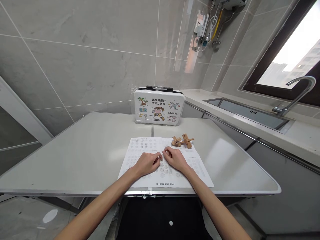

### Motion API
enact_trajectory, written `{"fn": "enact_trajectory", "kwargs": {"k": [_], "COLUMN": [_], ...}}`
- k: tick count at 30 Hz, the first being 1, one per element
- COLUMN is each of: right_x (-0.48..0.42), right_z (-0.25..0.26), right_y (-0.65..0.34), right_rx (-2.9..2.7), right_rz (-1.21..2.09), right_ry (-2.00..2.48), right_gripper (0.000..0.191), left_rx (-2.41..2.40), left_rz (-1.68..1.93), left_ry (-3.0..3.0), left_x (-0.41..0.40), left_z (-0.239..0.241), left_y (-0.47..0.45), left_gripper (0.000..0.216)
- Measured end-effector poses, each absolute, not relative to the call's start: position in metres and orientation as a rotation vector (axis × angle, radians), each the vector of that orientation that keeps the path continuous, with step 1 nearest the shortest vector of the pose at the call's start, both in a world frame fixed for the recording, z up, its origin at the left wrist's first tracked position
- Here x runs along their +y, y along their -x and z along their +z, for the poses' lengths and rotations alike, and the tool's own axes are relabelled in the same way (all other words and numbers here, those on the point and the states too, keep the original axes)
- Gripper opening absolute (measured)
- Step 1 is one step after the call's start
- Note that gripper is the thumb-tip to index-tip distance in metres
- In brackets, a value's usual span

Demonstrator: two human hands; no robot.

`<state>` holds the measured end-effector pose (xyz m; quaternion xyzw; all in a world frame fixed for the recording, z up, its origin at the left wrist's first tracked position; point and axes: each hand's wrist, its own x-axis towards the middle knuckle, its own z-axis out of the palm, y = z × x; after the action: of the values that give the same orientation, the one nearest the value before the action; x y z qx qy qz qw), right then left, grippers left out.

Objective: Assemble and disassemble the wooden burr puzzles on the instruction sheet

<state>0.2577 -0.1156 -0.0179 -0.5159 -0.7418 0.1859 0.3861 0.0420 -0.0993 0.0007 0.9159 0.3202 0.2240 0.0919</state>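
Note:
A printed sheet of paper (140,151) with rows of small diagrams lies on the white table (87,150). My left hand (147,163) and my right hand (176,158) rest on the sheet side by side, knuckles up, fingers curled in and almost touching each other. Whether anything sits inside the curled fingers is hidden. Two small wooden burr puzzles (182,141) lie at the sheet's far right corner, a little beyond my right hand and apart from it.
A white carry case (159,106) with cartoon prints and the word TRAVEL stands at the table's far edge against the tiled wall. To the right run a counter, a sink (250,113) and a curved tap (297,91) under a window.

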Motion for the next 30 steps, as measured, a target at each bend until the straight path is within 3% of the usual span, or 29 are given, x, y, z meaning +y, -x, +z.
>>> {"fn": "enact_trajectory", "kwargs": {"k": [18,30], "right_x": [-0.116,-0.099], "right_z": [-0.017,-0.014], "right_y": [-0.259,-0.277], "right_rx": [-1.754,-0.977], "right_rz": [0.573,1.016], "right_ry": [1.295,1.107], "right_gripper": [0.022,0.058], "left_rx": [0.938,0.915], "left_rz": [0.666,0.674], "left_ry": [-2.704,-2.690], "left_x": [-0.099,-0.100], "left_z": [0.001,0.002], "left_y": [-0.043,-0.043], "left_gripper": [0.020,0.021]}}
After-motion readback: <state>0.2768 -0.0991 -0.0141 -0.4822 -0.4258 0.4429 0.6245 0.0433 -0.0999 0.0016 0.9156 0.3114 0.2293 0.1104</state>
